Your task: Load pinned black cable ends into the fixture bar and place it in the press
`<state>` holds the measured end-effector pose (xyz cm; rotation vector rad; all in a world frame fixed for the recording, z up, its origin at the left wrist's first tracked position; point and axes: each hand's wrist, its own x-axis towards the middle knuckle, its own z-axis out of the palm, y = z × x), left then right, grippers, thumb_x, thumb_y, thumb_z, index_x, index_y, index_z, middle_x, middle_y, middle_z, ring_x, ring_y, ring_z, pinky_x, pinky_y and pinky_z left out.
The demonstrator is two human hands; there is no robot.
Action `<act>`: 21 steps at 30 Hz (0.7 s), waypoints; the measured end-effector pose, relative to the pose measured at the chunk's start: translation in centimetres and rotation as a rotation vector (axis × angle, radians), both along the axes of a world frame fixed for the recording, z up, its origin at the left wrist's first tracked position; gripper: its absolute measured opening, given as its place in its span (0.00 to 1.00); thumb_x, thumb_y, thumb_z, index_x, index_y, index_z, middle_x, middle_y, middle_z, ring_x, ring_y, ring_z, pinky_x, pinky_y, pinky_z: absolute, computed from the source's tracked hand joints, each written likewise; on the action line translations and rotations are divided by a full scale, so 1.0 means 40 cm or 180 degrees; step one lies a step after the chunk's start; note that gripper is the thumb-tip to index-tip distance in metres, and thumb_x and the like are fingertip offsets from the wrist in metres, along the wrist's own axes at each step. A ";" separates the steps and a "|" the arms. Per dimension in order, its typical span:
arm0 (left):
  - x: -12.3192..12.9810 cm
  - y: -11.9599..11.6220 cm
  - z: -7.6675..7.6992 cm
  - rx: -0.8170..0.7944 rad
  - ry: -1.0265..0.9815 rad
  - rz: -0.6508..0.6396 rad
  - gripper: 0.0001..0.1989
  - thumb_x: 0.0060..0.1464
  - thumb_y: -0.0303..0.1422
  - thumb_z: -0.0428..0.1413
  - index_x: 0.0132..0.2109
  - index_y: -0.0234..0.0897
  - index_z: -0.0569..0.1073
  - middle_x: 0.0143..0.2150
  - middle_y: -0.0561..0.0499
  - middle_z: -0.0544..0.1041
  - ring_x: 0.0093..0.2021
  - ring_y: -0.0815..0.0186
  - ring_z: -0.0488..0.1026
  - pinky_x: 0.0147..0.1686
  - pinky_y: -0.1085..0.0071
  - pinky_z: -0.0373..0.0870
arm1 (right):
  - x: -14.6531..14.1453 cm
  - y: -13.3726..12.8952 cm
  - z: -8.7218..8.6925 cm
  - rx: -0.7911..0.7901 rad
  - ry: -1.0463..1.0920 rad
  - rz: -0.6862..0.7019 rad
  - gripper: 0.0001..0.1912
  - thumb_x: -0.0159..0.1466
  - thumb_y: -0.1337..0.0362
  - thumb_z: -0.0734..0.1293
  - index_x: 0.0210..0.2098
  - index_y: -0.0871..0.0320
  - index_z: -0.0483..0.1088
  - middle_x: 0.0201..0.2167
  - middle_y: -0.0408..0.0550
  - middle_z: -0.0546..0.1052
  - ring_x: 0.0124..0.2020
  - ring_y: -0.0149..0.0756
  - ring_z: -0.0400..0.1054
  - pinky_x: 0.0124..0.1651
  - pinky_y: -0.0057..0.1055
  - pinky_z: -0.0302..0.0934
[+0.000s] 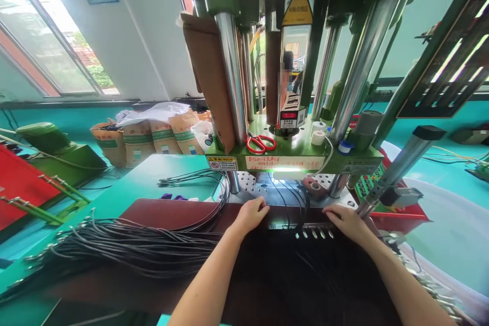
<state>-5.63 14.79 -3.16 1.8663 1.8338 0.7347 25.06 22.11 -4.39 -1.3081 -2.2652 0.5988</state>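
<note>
Left hand: the left hand [250,214] lies low in the middle of the frame, palm down, its fingers [262,206] curled over the far edge of a dark mould block [282,224]; no cable is pinched in them.
Right hand: the right hand [346,220] rests at lower centre-right on the same block, fingers spread flat and released, grasping nothing.
Mould block: it sits between the two hands, under the press, with a row of small metal plug ends [313,234] along its near edge.
Cables in the block: thin black cables [294,198] run from the block back toward the lit opening of the press.
Press: a green press [294,155] with shiny steel columns fills the upper centre.
Scissors: red-handled scissors [260,142] lie on the green ledge, above the left hand.
Cable bundle: a thick bundle of black cables [130,247] spreads over the tabletop [153,175] at lower left, well apart from the hands.
Sacks: brown paper sacks [153,137] stand at centre-left, under the window.
</note>
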 end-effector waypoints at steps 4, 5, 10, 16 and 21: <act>0.002 -0.002 0.002 -0.0017 0.0018 -0.0029 0.07 0.51 0.34 0.48 0.27 0.38 0.65 0.23 0.55 0.65 0.26 0.69 0.61 0.27 0.73 0.52 | 0.000 -0.002 0.000 -0.0013 0.0015 -0.0020 0.15 0.55 0.60 0.57 0.31 0.57 0.73 0.33 0.49 0.78 0.37 0.43 0.71 0.44 0.38 0.62; 0.002 -0.002 0.002 -0.0015 0.0023 -0.0029 0.07 0.51 0.34 0.48 0.27 0.38 0.65 0.23 0.55 0.65 0.26 0.69 0.61 0.27 0.73 0.52 | -0.001 -0.003 0.001 -0.0012 0.0023 -0.0027 0.15 0.55 0.60 0.57 0.31 0.57 0.73 0.33 0.49 0.78 0.37 0.43 0.71 0.44 0.38 0.62; 0.003 -0.005 0.000 -0.0012 0.0075 -0.0016 0.08 0.52 0.34 0.48 0.28 0.37 0.66 0.24 0.55 0.66 0.26 0.68 0.62 0.27 0.73 0.53 | -0.007 -0.005 0.013 0.0023 0.0094 -0.0067 0.13 0.54 0.60 0.58 0.29 0.56 0.73 0.30 0.47 0.78 0.34 0.42 0.72 0.40 0.37 0.63; 0.009 -0.006 -0.002 -0.0091 0.0232 -0.0054 0.08 0.53 0.34 0.48 0.30 0.37 0.67 0.25 0.54 0.69 0.28 0.67 0.65 0.27 0.73 0.52 | -0.061 0.035 0.056 0.0188 0.0358 -0.0277 0.11 0.57 0.63 0.58 0.32 0.55 0.72 0.32 0.46 0.78 0.33 0.40 0.71 0.39 0.36 0.63; 0.016 -0.005 0.000 -0.0138 0.0338 -0.0078 0.07 0.52 0.34 0.49 0.29 0.38 0.67 0.27 0.52 0.71 0.30 0.65 0.67 0.29 0.72 0.52 | -0.212 0.142 0.125 0.0442 0.0633 -0.0379 0.10 0.61 0.64 0.61 0.40 0.58 0.69 0.42 0.50 0.73 0.43 0.40 0.66 0.47 0.40 0.61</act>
